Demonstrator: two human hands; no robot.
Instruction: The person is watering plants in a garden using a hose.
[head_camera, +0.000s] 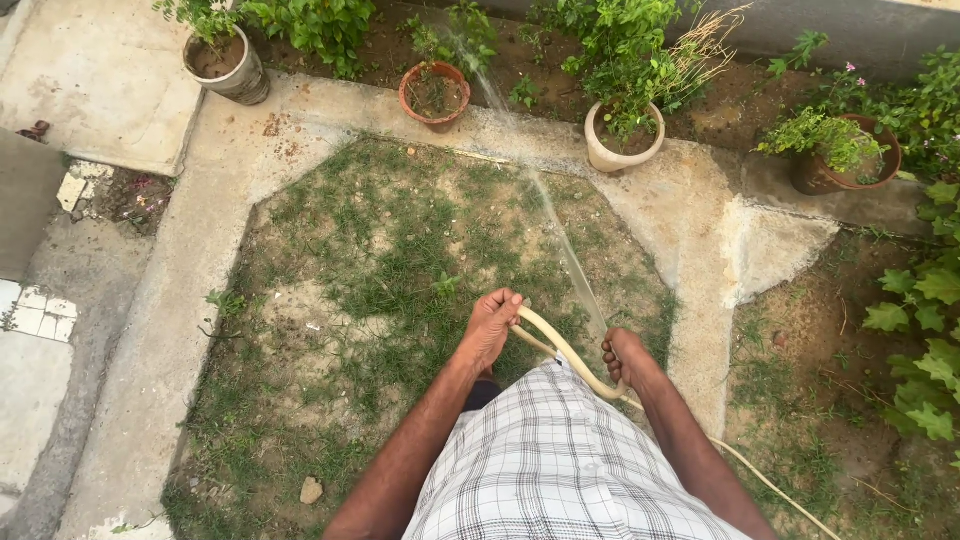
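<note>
My left hand (490, 326) grips a cream garden hose (562, 352) near its looped part, just above my checked shirt. My right hand (624, 356) holds the hose end, fingers curled around it. A thin water jet (555, 232) shoots from that hand across the patchy grass (400, 260) toward the plants by a terracotta pot (434, 94). The hose trails off behind my right arm to the lower right (775, 490).
A grey pot (226, 62) stands at the back left, a cream pot (623, 140) and a brown pot (845, 160) at the back right. A concrete border (190, 260) rings the grass. Leafy plants (925, 320) crowd the right edge. A stone (311, 490) lies near my left arm.
</note>
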